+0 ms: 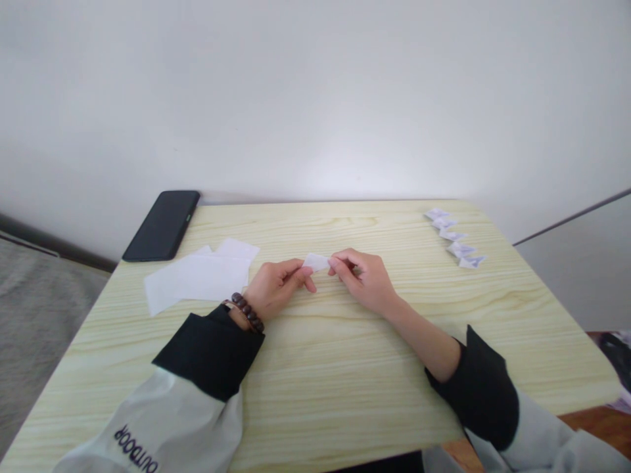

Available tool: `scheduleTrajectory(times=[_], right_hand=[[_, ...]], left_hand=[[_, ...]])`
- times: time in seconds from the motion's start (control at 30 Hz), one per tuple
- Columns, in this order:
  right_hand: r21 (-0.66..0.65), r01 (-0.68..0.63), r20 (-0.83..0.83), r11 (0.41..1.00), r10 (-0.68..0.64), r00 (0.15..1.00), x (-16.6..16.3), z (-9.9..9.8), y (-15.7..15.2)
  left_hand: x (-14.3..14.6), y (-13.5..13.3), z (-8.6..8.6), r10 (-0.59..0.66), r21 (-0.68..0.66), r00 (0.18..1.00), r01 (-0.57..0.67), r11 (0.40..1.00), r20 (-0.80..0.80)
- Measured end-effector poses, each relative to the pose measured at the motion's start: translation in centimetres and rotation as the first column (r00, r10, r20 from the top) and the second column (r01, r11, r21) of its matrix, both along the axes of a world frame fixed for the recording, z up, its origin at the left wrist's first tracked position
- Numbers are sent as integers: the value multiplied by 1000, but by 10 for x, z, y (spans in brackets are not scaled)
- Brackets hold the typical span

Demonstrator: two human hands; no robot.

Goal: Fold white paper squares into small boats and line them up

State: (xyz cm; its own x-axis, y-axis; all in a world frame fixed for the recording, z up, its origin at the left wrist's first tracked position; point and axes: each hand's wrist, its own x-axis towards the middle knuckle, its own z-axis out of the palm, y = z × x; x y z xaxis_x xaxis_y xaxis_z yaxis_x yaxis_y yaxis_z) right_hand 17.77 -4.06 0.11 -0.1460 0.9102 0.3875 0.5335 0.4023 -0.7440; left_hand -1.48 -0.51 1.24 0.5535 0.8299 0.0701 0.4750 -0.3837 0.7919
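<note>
A small folded piece of white paper (316, 262) is stretched between my two hands, just above the middle of the table. My left hand (282, 284) pinches its left end between thumb and fingers. At the opposite end, my right hand (363, 276) grips the tip with thumb and forefinger. Loose white paper sheets (204, 277) lie overlapping beside my left hand. To the right of my right hand, several small folded paper boats (461, 249) stand in a slanting row.
A dark phone (162, 225) lies at the table's back left corner, near the paper sheets. The wooden table (335, 381) meets a white wall (315, 98) along its far edge. Dark and purple items (618, 368) show beyond the right edge.
</note>
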Motion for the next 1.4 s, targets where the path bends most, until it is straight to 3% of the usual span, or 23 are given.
scheduleTrajectory(times=[0.13, 0.33, 0.5, 0.9, 1.1, 1.27, 1.4], right_hand=[[34, 24, 43, 999, -25, 999, -1, 2, 0], [3, -74, 34, 997, 73, 997, 1, 0, 1], [18, -155, 103, 988, 152, 983, 0, 0, 0], [12, -109, 73, 994, 107, 992, -1, 1, -1], [-3, -141, 103, 990, 141, 985, -3, -2, -1], [-70, -71, -5, 995, 71, 997, -2, -3, -2], [-97, -12, -94, 995, 3, 996, -1, -3, -1]], left_hand=[[1, 0, 0, 20, 15, 1000, -20, 1000, -16], [2, -3, 3, -6, 195, 998, 19, 981, -69], [2, -3, 0, -7, 145, 1000, 7, 989, 0], [5, -3, 1, 71, 119, 997, -71, 990, 6], [3, 1, -5, 103, 207, 992, -86, 975, -73], [3, -2, -8, 146, 255, 988, -130, 958, -45], [5, -4, -7, 64, 373, 997, -48, 927, -31]])
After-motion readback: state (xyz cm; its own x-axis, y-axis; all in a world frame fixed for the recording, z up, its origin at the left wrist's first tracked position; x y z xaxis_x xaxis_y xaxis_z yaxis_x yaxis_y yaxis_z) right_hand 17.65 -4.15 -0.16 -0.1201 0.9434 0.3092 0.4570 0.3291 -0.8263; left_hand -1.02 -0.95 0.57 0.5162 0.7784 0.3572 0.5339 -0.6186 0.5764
